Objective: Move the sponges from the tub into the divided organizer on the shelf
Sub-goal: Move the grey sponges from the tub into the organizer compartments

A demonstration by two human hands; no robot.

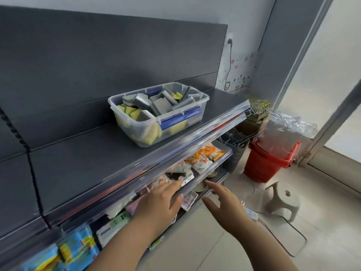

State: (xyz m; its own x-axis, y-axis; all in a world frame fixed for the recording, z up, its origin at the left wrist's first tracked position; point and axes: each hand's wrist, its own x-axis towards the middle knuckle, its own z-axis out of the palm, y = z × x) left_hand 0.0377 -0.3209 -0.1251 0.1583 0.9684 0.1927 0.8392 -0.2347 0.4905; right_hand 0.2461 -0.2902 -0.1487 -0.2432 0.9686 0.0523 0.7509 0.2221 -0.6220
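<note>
The grey back panel (97,55) runs out of sight at 9 o'clock. The top shelf (88,169) below it is cut off the same way, and its shiny front lip is smeared by blur. A wide bare stretch of shelf lies at 8 o'clock from the tub, crossed only by a black cord (29,153) hanging over the edge.

The lower shelves hold packets (203,159), half hidden under the lip above; their print is too blurred to read. On the floor at 3 o'clock stands a red bucket (267,161), its top covered by clear plastic.

The clear tub (148,141) sits on the top shelf at 12 o'clock from the hands, close to the front edge. Its blue side clip (179,118) shows no legible writing. A pale stool (283,200) stands at 4 o'clock.

The left hand (162,200) and right hand (220,202) hover before the lower shelf edge, fingers straight and spread, grasping nothing. The sponges (160,106), grey and yellow, lie jumbled in the tub.
</note>
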